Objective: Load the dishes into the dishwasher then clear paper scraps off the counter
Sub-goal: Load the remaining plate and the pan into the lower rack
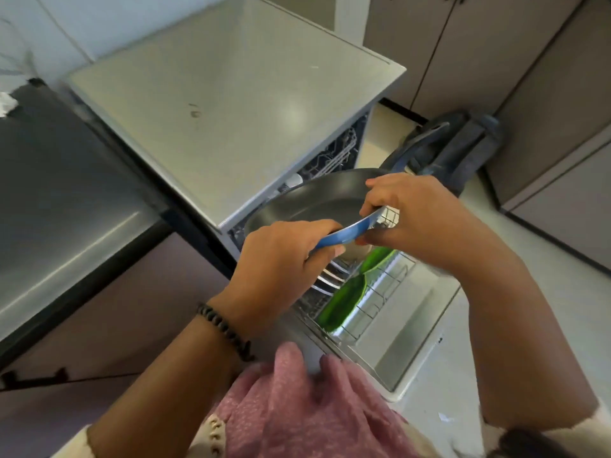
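Pink cloth (307, 414) bunched at the person's waist fills the bottom of the view, and just beyond it the dishwasher (231, 104) stands with its door (406, 345) dropped flat and its lower rack (373, 312) pulled out over it. From where I stand the loading looks well under way but not finished: two green plates (344, 302) already stand on edge in the rack, with some pale plates (330, 276) slotted beside them, while the frying pan (317, 200), grey inside and blue outside, is not yet set down. It hangs tilted above the rack, between the hands. The left hand (281, 262) is curled over its near rim, thumb underneath, and the right hand (413, 213) grips the rim at the side where the handle joins, so both are clamped on the pan. The pan's dark handle (420, 143) sticks away toward the far cabinets. I'd say the paper step is still to come: a white scrap (6, 104) lies on the dark counter (59, 180) at the far left, well apart from either hand, and a smaller bit (443, 416) sits on the floor near the door.
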